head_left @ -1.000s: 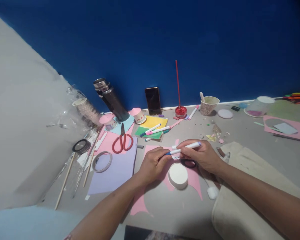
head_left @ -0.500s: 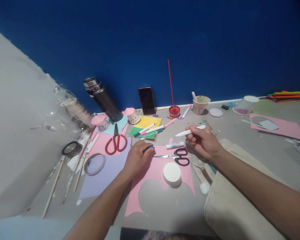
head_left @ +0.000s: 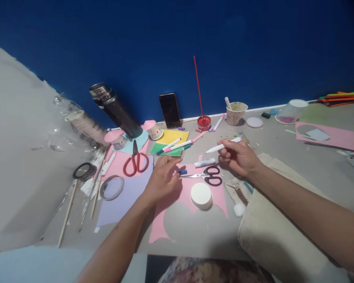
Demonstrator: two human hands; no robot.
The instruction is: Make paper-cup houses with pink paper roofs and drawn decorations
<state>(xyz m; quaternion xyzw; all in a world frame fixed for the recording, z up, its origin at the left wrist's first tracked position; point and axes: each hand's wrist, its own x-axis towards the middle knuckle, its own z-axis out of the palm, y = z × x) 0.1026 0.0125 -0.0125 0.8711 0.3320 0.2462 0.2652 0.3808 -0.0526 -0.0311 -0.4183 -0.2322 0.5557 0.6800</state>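
Note:
My right hand (head_left: 238, 158) is closed on a white marker (head_left: 222, 147), uncapped, tip pointing left, held above the table. My left hand (head_left: 163, 177) rests with its fingers apart on a pink paper sheet (head_left: 165, 230) that has a round cut-out. A small blue marker cap (head_left: 183, 171) lies on the pink sheet just beyond my left fingertips. Black-handled scissors (head_left: 209, 178), a glue stick (head_left: 205, 162) and an upturned white paper cup (head_left: 201, 195) lie between my hands.
Red scissors (head_left: 135, 162), tape rolls (head_left: 112, 188), a dark flask (head_left: 115, 110), a phone (head_left: 169, 110), a red paint lid (head_left: 204, 122) with a stick, a paper cup (head_left: 236, 113), coloured papers with markers (head_left: 172, 144) and a beige cloth bag (head_left: 283, 224) lie around.
My hands pulled the blue cap off the marker and moved apart. My left hand set the cap down on the pink sheet and opened. The right keeps the marker.

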